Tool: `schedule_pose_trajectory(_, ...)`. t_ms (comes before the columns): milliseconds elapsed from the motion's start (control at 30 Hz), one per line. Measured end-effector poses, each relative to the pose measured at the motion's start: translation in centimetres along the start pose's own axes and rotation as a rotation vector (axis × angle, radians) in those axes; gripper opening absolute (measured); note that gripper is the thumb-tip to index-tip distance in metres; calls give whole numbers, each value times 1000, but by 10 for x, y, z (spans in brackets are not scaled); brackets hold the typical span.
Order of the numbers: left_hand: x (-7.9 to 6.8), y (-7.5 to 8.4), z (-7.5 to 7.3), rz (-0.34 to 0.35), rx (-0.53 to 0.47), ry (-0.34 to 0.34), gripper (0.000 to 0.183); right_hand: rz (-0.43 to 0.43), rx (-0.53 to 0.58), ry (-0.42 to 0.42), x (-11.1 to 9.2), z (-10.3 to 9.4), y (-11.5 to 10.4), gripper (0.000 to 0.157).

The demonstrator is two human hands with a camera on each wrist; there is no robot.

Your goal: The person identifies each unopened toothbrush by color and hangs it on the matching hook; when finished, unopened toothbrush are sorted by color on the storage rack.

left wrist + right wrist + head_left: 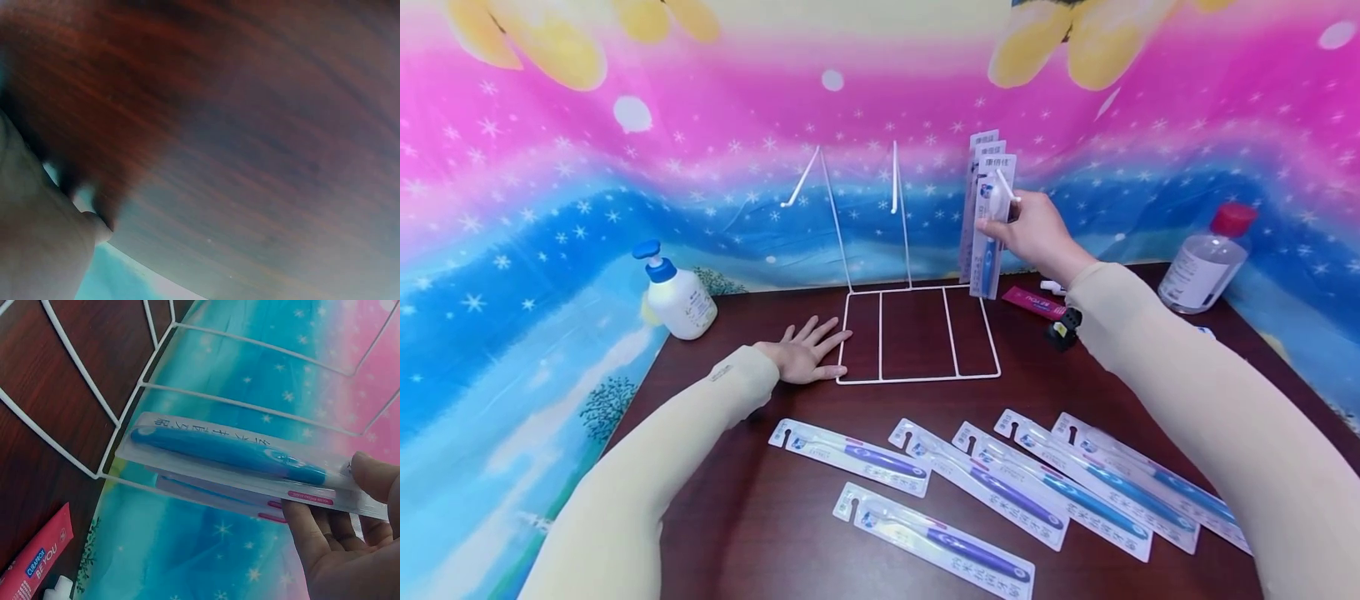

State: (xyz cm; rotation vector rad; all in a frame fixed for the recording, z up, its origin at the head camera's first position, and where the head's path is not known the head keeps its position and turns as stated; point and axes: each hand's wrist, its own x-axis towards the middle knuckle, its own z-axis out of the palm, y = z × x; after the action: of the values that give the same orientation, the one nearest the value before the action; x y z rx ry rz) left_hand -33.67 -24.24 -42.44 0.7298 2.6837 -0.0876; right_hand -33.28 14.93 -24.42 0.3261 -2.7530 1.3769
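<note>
A white wire rack (881, 333) stands on the dark wood table, its hooks jutting forward. At its right hook, my right hand (1041, 233) pinches the front blister-packed toothbrush (987, 271), thumb in front and fingers behind. This pack hangs upright and has a blue handle, clear in the right wrist view; more packs hang behind it. The middle and left hooks carry nothing. My left hand (805, 354) rests on the table with fingers spread, fingertips at the rack's left base wire. The left wrist view shows mainly blurred wood and part of that hand.
Several packed toothbrushes (887, 457), purple and blue, lie across the table's front. A white pump bottle (681, 304) stands at left, a clear red-capped bottle (1202, 271) at right. Beside the rack lies a red toothpaste tube (1033, 302). A printed cloth (737, 183) hangs behind.
</note>
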Motion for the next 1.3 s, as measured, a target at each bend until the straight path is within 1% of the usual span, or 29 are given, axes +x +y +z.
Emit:
schedule_pose_trajectory(100, 1, -1, 0, -1, 3, -6, 80, 12, -19, 3, 4, -1, 1, 57)
schedule_pose_trajectory(300, 0, -1, 0, -7, -4, -14, 80, 31, 7, -6, 6, -1, 1, 58)
schedule_pose_trajectory(433, 0, -1, -1, -12, -5, -12, 79, 36, 24, -20, 4, -3, 0, 59)
schedule_pose_trajectory(600, -2, 1, -1, -15, -10, -24, 80, 56, 51, -45, 3, -3, -1, 59)
schedule_pose_trajectory(800, -1, 0, 0, -13, -3, -26, 81, 52, 45, -58, 1, -5, -2, 59)
schedule_pose_trajectory(867, -1, -1, 0, -13, -10, -26, 81, 59, 32, -79, -1, -6, -1, 62)
schedule_pose_trajectory(1033, -3, -1, 1, -13, -25, -22, 80, 90, -85, -123, -14, -13, 10, 61)
schedule_pose_trajectory(1133, -3, -2, 3, -11, -18, -14, 80, 82, -199, -174, -29, -21, 24, 58)
schedule_pose_trajectory(1233, -2, -2, 3, -4, -8, -2, 80, 27, -346, -270, -53, -29, 41, 49)
schedule_pose_trajectory(1300, -2, -1, 2, 2, 0, 3, 81, -18, -453, -332, -75, -33, 54, 38)
